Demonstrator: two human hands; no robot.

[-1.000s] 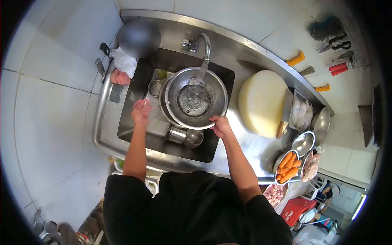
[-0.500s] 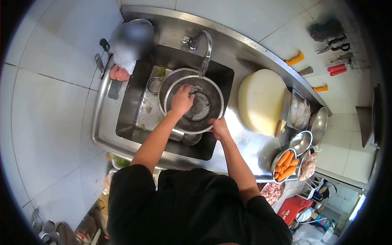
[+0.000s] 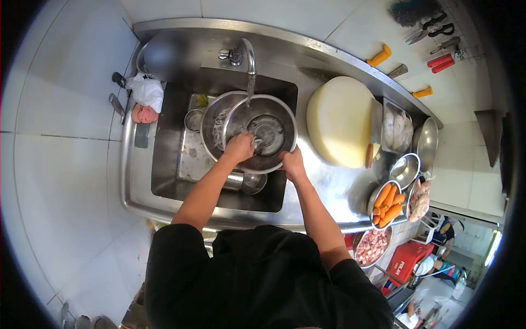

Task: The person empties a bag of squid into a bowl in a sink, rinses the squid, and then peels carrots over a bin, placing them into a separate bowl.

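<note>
Water runs from the curved tap (image 3: pixel 250 57) into a round steel bowl (image 3: pixel 286 116) tilted in the sink. My right hand (image 3: pixel 293 163) grips the bowl's lower right rim. Inside the bowl, near its lower left side, my left hand (image 3: pixel 240 147) is closed; a bit of something pale shows at its fingers, too small to name. Shallow water lies at the bowl's bottom. Behind it on the left, a second steel bowl (image 3: pixel 211 118) holds thin greyish strips. A small round cup (image 3: pixel 193 120) and a metal pot (image 3: pixel 234 181) are in the sink beside the bowls.
Right of the sink (image 3: pixel 219 204) stand a thick pale round block (image 3: pixel 337 122), a cleaver (image 3: pixel 376 118), a bowl of carrots (image 3: pixel 388 205), and trays and bowls of meat. Tools hang on the wall. A white bag (image 3: pixel 146 92) lies at the left corner.
My left hand has moved down towards the bowl's near left side and closed. The front bowl has shifted right relative to the one behind, uncovering the strips. The camera view has shifted.
</note>
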